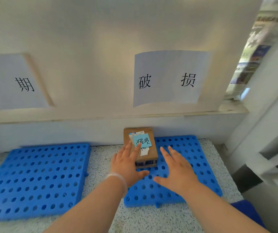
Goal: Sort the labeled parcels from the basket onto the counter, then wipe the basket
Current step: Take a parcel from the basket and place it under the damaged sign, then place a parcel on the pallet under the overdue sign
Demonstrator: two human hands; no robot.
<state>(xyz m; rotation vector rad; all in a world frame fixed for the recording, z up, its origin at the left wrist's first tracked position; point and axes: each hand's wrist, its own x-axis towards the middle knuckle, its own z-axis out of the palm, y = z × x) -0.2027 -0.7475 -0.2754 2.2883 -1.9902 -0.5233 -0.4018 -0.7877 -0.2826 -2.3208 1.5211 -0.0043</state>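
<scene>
Your left hand (128,165) lay with straight fingers (137,149) against the parcel (152,153), which sat at the right blue mat's (185,148) far left corner on the desk (101,158); your right hand (178,169) was spread open just beside it.

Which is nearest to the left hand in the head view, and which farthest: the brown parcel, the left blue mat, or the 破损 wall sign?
1. Brown parcel: just ahead of the left hand, whose fingers touch it.
2. Left blue mat: lying flat, off to the hand's left.
3. 破损 wall sign: up on the wall, behind and above the parcel.
</scene>
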